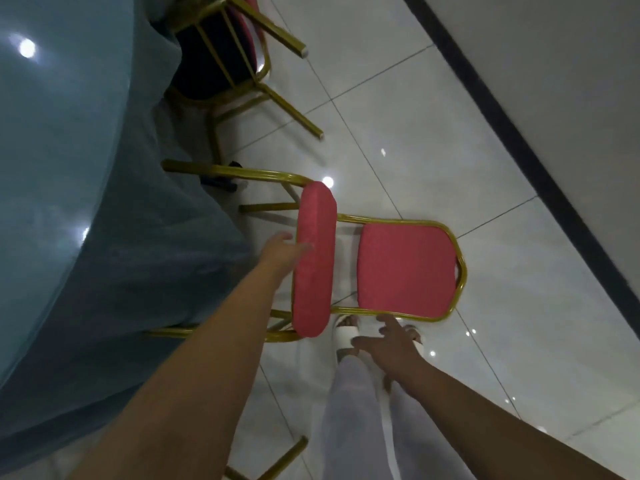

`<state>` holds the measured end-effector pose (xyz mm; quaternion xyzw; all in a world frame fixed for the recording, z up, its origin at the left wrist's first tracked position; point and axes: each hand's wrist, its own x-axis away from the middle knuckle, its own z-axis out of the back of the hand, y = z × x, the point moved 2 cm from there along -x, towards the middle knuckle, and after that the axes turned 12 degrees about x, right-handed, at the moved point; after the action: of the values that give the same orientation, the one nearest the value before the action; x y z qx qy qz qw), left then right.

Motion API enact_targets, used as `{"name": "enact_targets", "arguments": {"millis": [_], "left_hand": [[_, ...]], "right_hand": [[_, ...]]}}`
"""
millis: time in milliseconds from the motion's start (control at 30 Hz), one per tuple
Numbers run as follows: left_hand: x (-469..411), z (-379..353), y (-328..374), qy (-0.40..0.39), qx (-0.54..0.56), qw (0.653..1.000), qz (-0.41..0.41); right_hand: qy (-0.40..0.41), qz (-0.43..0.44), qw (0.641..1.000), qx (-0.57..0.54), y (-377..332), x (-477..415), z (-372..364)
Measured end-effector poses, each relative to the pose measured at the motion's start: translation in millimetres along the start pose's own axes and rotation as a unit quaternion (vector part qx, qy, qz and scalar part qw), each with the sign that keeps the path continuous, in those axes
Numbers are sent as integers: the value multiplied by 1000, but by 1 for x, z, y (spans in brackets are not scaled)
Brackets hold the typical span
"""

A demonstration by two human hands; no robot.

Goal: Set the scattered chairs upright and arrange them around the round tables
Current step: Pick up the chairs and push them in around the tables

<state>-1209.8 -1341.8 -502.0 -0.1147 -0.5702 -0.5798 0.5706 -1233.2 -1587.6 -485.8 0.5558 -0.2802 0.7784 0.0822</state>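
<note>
A red-cushioned chair with a gold metal frame lies on its back on the floor. Its backrest [408, 268] lies flat, its seat [314, 261] stands on edge, and its legs point left under the tablecloth. My left hand [281, 248] reaches the seat's left side, its fingertips touching the cushion. My right hand [384, 342] hovers with spread fingers just below the backrest's gold frame, one fingertip close to the tube. The round table [69, 161], draped in teal cloth, fills the left.
A second chair [221, 53] lies tipped at the top, dark seat underside showing, gold legs pointing right. Another gold chair leg [280, 457] shows at the bottom. My legs and white sandals stand below the chair. The white tiled floor meets a dark baseboard [512, 133] at right.
</note>
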Motion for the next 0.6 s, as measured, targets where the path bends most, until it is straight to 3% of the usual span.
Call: {"name": "enact_targets", "arguments": {"millis": [233, 300, 500, 600], "left_hand": [[-91, -36, -12, -74, -8, 997, -2], [-105, -40, -23, -64, 0, 998, -19], [-103, -66, -34, -78, 34, 996, -5], [-87, -106, -26, -106, 28, 994, 0]], "right_hand": [[-61, 85, 994, 25, -54, -119, -86], [-81, 95, 992, 26, -56, -135, -99], [-86, 100, 991, -9, -23, -132, -78], [-46, 90, 994, -47, -10, -132, -51]]}}
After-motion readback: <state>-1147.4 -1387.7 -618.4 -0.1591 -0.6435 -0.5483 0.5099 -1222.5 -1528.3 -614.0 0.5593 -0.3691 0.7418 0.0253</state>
